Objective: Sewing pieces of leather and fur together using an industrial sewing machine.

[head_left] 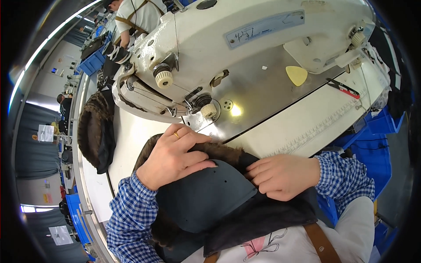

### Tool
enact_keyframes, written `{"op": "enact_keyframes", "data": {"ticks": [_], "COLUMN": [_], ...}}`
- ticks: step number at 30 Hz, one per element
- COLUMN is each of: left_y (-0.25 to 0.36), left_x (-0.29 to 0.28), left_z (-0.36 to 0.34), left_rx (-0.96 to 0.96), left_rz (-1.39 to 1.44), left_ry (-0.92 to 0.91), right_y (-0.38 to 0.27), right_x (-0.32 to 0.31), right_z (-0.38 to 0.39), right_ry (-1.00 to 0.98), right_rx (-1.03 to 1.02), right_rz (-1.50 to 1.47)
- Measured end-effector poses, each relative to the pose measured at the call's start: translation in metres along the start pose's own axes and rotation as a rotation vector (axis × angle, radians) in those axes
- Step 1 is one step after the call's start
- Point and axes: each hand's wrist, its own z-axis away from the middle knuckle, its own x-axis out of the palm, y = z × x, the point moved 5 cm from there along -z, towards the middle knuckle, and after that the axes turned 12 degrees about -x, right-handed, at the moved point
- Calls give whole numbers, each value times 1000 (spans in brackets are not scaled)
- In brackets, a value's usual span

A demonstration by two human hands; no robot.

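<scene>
My left hand [175, 155] is closed on the top edge of a fur-trimmed dark piece, its fingers and thumb pressed on a smooth dark panel [201, 197] with small holes. My right hand [283, 175] has curled fingers gripping that piece at the panel's right corner. Brown fur [226, 151] shows along the far edge, and black fabric [263, 219] lies over my lap. Just beyond my hands is a white sewing machine [258, 26]; its needle area [201, 118] is above the fur, partly obscured by the machine head.
A second furry piece [94, 131] lies at left on the white table [123, 127]. Right of the machine are a yellow rounded piece [296, 75], red-handled snips [344, 89] and blue bins [368, 162]. A co-worker [136, 13] works farther back; blue crates [92, 61] line the left row.
</scene>
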Motion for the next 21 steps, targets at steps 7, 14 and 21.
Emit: {"op": "enact_keyframes", "data": {"ticks": [7, 14, 21], "left_y": [-6, -6, -3], "left_x": [0, -3, 4], "left_z": [12, 13, -3], "left_rx": [-1, -21, -64], "left_rz": [-21, 54, -15], "left_ry": [64, 91, 51], "right_y": [56, 70, 69], "right_x": [-29, -7, -1], "right_z": [-15, -39, -36], "right_ry": [792, 446, 406], "right_rx": [649, 587, 540], "right_rz": [-368, -220, -155]}}
